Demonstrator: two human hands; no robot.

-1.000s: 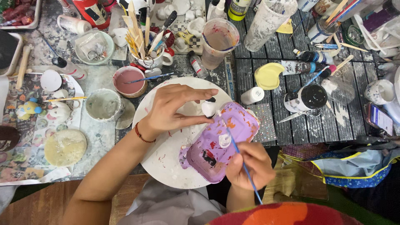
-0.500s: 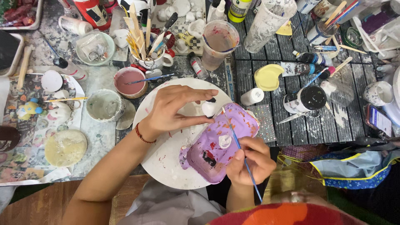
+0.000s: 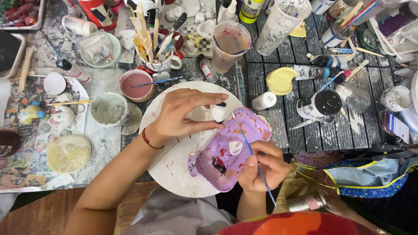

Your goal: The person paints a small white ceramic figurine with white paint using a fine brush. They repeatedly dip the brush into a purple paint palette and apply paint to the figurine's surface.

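My left hand point(image 3: 180, 115) pinches a small white figurine point(image 3: 218, 112) with a black spot over a round white turntable plate point(image 3: 174, 174). My right hand point(image 3: 263, 167) holds a thin blue paintbrush point(image 3: 250, 150), whose tip touches the figurine. A lilac plastic palette point(image 3: 226, 150) with white, red and dark paint blobs lies tilted under the brush, resting on the plate's right side. A red bracelet circles my left wrist.
Behind the plate stand a cup of pinkish water point(image 3: 230, 43), a mug full of brushes and tools point(image 3: 159, 56), a bowl of pink paint point(image 3: 136, 85) and a grey bowl point(image 3: 109, 109). Paint bottles point(image 3: 320, 102), a yellow lid point(image 3: 281, 80) and a phone point(image 3: 395, 126) crowd the right.
The brush tip has moved up from the palette to the figurine. My left hand keeps its grip in nearly the same place.
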